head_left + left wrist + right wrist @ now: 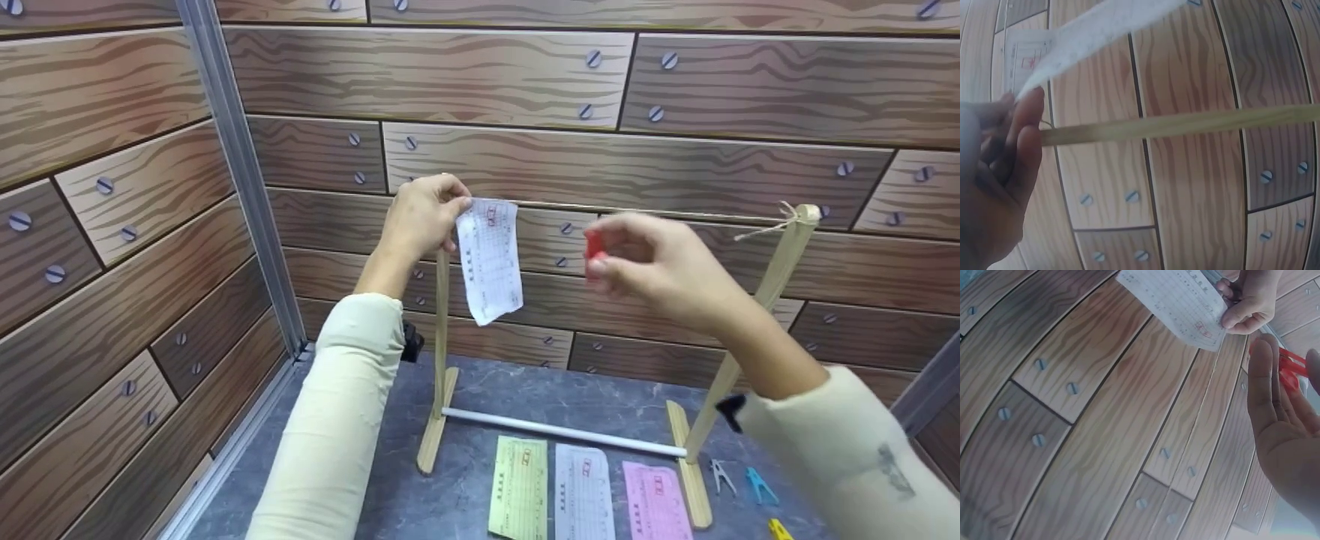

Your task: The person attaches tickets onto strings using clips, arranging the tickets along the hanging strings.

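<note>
My left hand (pixel 424 217) pinches the top left corner of a white printed slip (pixel 491 262) with a red stamp mark. The slip hangs down from those fingers at the left end of a thin string (pixel 637 211), its top edge level with the string. Further right, my right hand (pixel 660 266) holds a red clothespin (pixel 594 251) between thumb and fingers, in front of the string and apart from the slip. The right wrist view shows the clothespin (pixel 1293 364) gripped by its ends. In the left wrist view the slip (pixel 1095 39) rises from the left fingertips.
The string is tied to a wooden post (pixel 784 262) of a stand with a white crossbar (pixel 562 430). Yellow (pixel 519 487), white (pixel 585 495) and pink (pixel 658 502) slips lie on the grey table. Grey (pixel 721 477), blue (pixel 761 487) and yellow (pixel 780 529) clothespins lie at right.
</note>
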Demonstrator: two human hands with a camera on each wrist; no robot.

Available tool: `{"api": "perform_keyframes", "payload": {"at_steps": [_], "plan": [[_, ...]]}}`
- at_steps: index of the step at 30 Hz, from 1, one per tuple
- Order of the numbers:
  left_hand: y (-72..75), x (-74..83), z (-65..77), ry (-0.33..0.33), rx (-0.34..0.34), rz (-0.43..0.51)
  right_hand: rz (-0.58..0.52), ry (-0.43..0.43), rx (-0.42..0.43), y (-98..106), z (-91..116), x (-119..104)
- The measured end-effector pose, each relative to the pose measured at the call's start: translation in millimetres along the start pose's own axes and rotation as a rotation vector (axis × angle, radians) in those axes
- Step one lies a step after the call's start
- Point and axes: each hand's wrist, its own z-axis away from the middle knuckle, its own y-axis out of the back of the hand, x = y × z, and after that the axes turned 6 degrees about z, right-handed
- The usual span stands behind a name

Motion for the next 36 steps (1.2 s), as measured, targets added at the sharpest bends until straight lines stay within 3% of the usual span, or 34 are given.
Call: {"api": "perform_keyframes", "payload": {"at_steps": [4,9,14,18,21,25,29,31,36], "plan": [[3.8,-5.6,1.2,-0.053,-0.031,0.033,-0.025,0.047,0.065,-5.5,-23.0,-10.0],[4.3,-6.4,-1.0,-0.088,0.0,0.004,-0.129,0.096,0.187,-12.9,-56.8,-16.8],[3.0,-7.9,-1.9,-0.072,-0.007,0.117,-0.212,0.115,0.319,-28.3,-86.6,-21.8],[3.2,-9.5,-2.0,-0.055,0.0,0.157,-0.242,0.162,0.37,-46.6,-110.5,-23.6],[2.7,-9.1,-3.3,-0.057,0.03,0.118,-0.207,0.137,0.375,-61.1,-125.3,-21.2],[0.8,-7.5,-6.3,-0.073,0.059,0.048,-0.063,0.082,0.384,-77.3,-136.5,-12.6],[1.1,-6.1,-6.7,-0.061,0.042,0.053,0.068,0.028,0.366,-86.4,-139.7,-4.1],[2.6,-5.9,-6.3,-0.053,0.022,0.062,0.077,-0.008,0.337,-88.6,-139.5,-1.1],[7.8,-3.9,-5.6,-0.032,-0.018,0.025,-0.039,-0.132,0.195,-87.3,-136.9,1.3]]}}
